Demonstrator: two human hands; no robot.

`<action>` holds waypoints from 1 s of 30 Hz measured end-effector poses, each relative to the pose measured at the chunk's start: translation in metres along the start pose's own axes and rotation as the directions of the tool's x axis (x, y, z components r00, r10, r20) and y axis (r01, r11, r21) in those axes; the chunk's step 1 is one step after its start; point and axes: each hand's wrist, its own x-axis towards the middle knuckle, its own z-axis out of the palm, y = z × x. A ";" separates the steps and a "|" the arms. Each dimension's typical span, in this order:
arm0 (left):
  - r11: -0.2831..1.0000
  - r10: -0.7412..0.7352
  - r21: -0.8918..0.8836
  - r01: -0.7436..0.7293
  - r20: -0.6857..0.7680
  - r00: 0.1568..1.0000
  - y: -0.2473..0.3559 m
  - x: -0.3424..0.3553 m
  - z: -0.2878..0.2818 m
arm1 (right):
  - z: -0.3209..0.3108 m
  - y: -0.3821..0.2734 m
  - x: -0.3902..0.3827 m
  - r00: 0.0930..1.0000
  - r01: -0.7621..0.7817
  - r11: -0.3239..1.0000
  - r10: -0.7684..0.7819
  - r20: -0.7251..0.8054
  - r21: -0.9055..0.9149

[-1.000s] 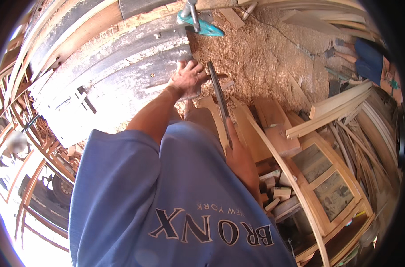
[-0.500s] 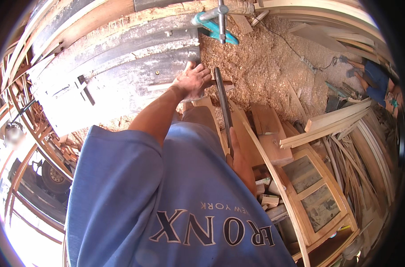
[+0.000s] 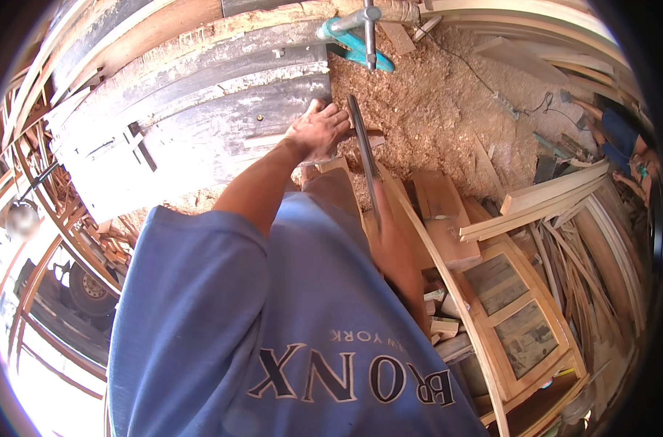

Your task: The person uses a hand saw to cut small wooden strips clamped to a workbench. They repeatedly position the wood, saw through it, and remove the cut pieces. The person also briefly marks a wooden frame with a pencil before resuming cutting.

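My left hand [image 3: 318, 132] is at the right end of the worn dark workbench [image 3: 222, 113]. Its fingers curl over a narrow strip of wood [image 3: 264, 140], pressing it to the top, and the strip's reddish-brown end [image 3: 375, 137] sticks out past the bench edge. Slightly blurred, my right hand [image 3: 384, 222] closes round the lower end of a long, dark, narrow metal tool that looks like a file [image 3: 362, 142]. The tool slants upward and away from me, crossing the strip's overhanging end. My hand hides its grip.
A teal clamp [image 3: 357, 51] with a metal bar stands at the bench's far right corner. Wood shavings [image 3: 441, 102] cover the floor. To my right are a wooden cabinet frame [image 3: 524, 313] and stacked planks [image 3: 539, 200]. Another person [image 3: 623, 138] sits at the far right.
My right hand and the file-like tool have moved forward, away from me, along the strip's end. My left hand stays in place on the strip.
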 end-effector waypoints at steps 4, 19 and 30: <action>0.998 0.034 0.059 -0.027 -0.113 0.993 0.002 -0.001 0.011 | 0.001 -0.006 0.024 0.979 -0.182 0.982 0.185 0.083 -0.040; 0.992 -0.077 0.110 0.060 0.157 0.985 0.007 0.004 -0.004 | 0.009 0.004 -0.012 0.996 -0.086 0.996 0.086 0.002 0.033; 0.983 0.056 0.167 -0.076 0.124 0.991 0.011 -0.007 0.005 | 0.026 0.027 -0.025 0.978 -0.184 0.980 0.176 0.109 0.074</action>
